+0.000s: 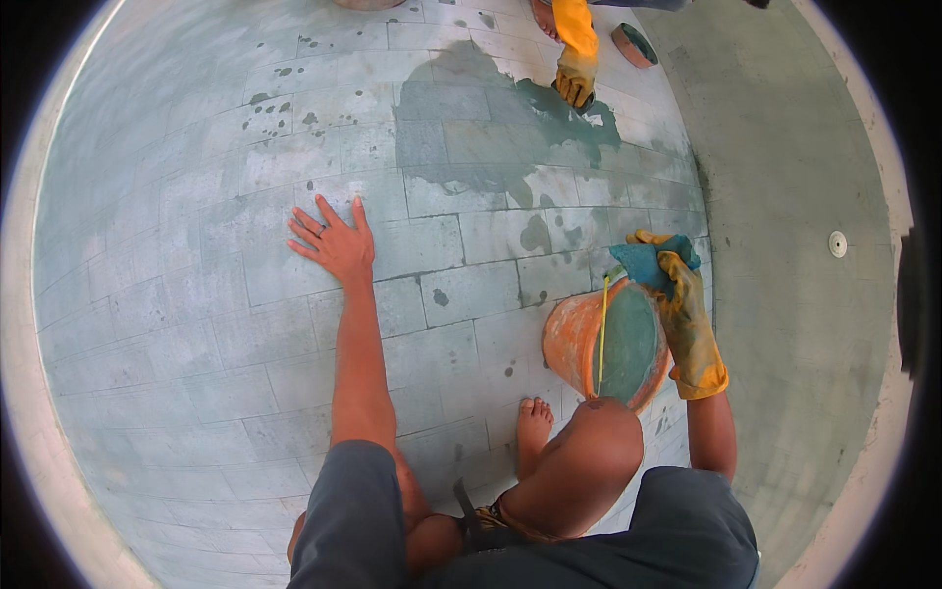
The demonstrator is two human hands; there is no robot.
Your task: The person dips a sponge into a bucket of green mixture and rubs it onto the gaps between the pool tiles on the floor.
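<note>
The right hand (682, 294), in a stained yellow glove, was bent around a blue-green cloth (643, 263), its fingers closed upon it; the exact grip was partly hidden by the folds. We found the cloth at the far rim of an orange bucket (567, 339), and could not tell whether the two touched. The bucket stood just beside the person's right knee (603, 437), with greyish-green contents (633, 339) inside and a yellow handle (601, 339) lying across its mouth. We could not confirm whether it was level or tilted.

The left hand (339, 247), bare, rested palm down on the tiled floor (167, 324), fingers spread wide, with hold of nothing; we took it to be bearing weight.

Farther off, a co-worker's gloved hand (577, 83) pressed a dark object, too obscured to identify, against a wet patch (432, 133). A small round tub (635, 45) sat near it.

We judged the step in hand to be wetting or draining the cloth at the bucket. In our opinion, the next move called for a firm squeeze over the mouth, then a lift clear of rim and handle, with the left hand kept planted for balance.
</note>
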